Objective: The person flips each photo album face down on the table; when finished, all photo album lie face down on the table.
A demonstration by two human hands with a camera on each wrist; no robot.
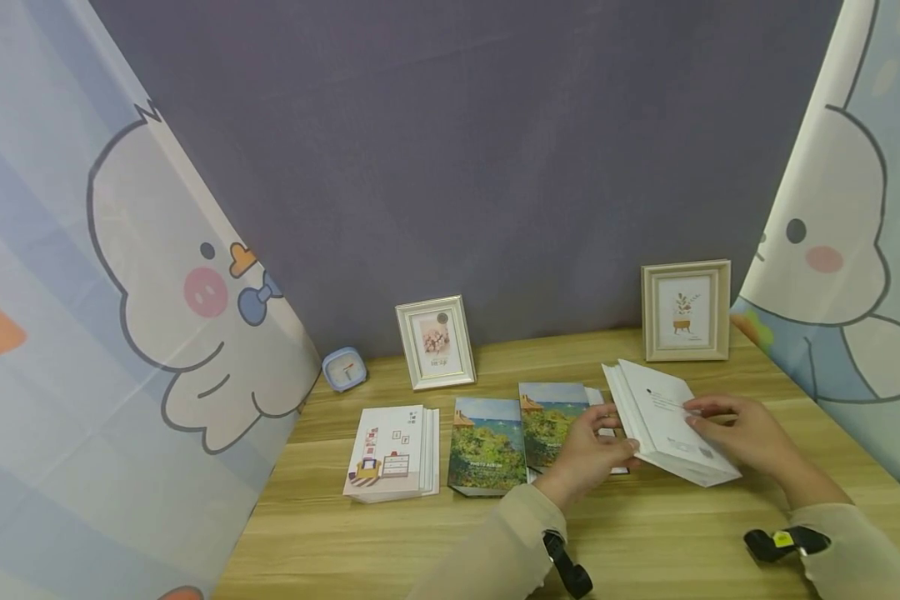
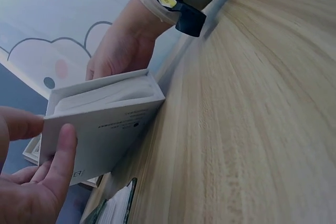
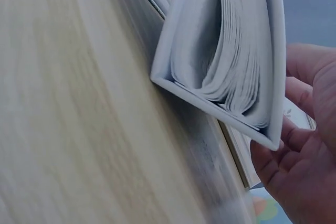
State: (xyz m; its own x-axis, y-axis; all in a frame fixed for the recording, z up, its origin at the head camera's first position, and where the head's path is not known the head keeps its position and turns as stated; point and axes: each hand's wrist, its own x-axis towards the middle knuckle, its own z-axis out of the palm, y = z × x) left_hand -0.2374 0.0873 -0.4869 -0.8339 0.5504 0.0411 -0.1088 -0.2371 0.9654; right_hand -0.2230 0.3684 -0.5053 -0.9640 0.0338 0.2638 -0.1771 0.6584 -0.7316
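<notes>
A white photo album (image 1: 675,421) stands tilted above the right part of the table, its covers spread a little. My left hand (image 1: 588,450) grips its left edge; in the left wrist view the thumb (image 2: 65,142) lies against the printed cover. On the other side my right hand (image 1: 742,433) holds the album, with fingertips on the cover that bears small print. Loose white pages (image 3: 239,51) fan between the covers in the right wrist view. Beside my left hand lies a landscape-covered photo album (image 1: 555,417), partly hidden by it.
Another landscape album (image 1: 487,446) and a white album with a furniture drawing (image 1: 390,454) lie further left on the wooden table (image 1: 330,542). Behind stand a blue clock (image 1: 343,369), a flower picture frame (image 1: 437,342) and a plant picture frame (image 1: 686,310).
</notes>
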